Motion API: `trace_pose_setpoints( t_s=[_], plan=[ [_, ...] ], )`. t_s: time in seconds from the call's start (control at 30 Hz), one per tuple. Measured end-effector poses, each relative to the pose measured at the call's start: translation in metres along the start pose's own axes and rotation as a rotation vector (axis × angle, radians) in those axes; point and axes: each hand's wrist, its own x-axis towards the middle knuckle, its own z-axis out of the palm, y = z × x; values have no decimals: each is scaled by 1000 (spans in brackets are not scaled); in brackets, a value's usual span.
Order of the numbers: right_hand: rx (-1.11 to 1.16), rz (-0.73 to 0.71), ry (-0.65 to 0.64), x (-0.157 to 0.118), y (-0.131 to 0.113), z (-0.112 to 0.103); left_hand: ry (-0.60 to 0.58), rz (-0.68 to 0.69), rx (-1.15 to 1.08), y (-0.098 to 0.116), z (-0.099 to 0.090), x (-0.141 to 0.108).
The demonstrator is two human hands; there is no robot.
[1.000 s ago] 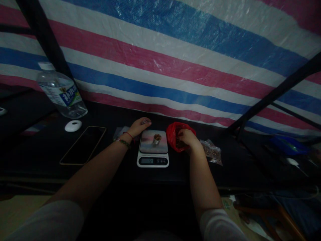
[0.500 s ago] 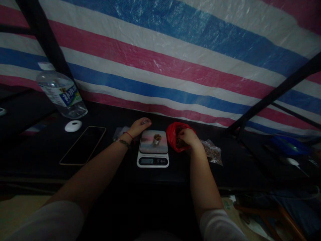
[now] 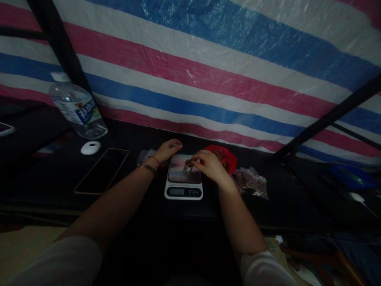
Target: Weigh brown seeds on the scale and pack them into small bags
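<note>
A white digital kitchen scale (image 3: 183, 193) lies in front of me, its small display lit. On its plate stands a small metal cup (image 3: 187, 167) filled with brown bits. My right hand (image 3: 210, 165) is at the cup's rim, thumb and fingers pinched together; whatever they hold is too small to make out. Just behind that hand sits an opened red plastic bag (image 3: 232, 159) with brown pieces inside. My left hand (image 3: 169, 150) rests by the scale's back left corner, fingers curled around something clear and shiny that I cannot identify.
Clear bags of brown pieces (image 3: 251, 182) lie to the right. On the left are a phone (image 3: 102, 171), a white rounded case (image 3: 91, 147) and a large clear bottle (image 3: 79, 107). Flat clear plastic (image 3: 145, 155) lies behind my left wrist. Striped sheeting (image 3: 190, 79) hangs behind the black table.
My right hand has come out of the red bag and moved left to the metal cup on the scale. My left hand has stayed in place.
</note>
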Motion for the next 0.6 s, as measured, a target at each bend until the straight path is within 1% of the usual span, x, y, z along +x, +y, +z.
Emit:
trace_pose_setpoints(
  t_s=[0.1,0.3,0.5,0.6],
  plan=[
    [12,-28,-10,1,-2,5,-5,4,-13,2,0,0],
    [29,-75,-45,1,1,8,-6,3,-28,2,1,0],
    [50,-58,-23,-1,0,7,3,3,-30,-2,1,0],
    [46,-17,30,-1,0,7,-1,8,-23,-3,2,1]
  ],
)
